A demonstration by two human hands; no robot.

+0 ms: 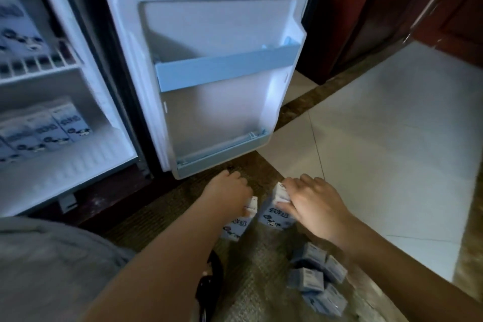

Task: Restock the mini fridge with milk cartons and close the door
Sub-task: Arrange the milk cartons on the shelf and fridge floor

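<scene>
Standing wide open, the mini fridge door (209, 73) fills the upper centre of the frame. Its lower edge hangs just above our hands, and its smooth white plastic liner carries a pale blue shelf rail (227, 68) and a shallow bottom bin (222, 154). To its right, glossy pale floor tiles (392, 138) give us open room as far as the dark red wooden cabinet (444, 8) in the upper right.

At the left edge, the fridge cavity (65, 170) holds boxy blue-and-white milk cartons (52, 128) in a row on its ribbed bottom. One more carton (18, 29) stands on the wire shelf (39, 65) above.

On the dark mottled floor strip (248, 256), our left hand (227, 193) clamps the left carton (236, 227) from above, its fingers curled over the top. Our right hand (313, 201) grips the right carton (274, 214), with fingers wrapped round its upper end. The two cartons sit just beside each other. A loose heap of spare cartons (318, 280) lies at the lower right.
</scene>
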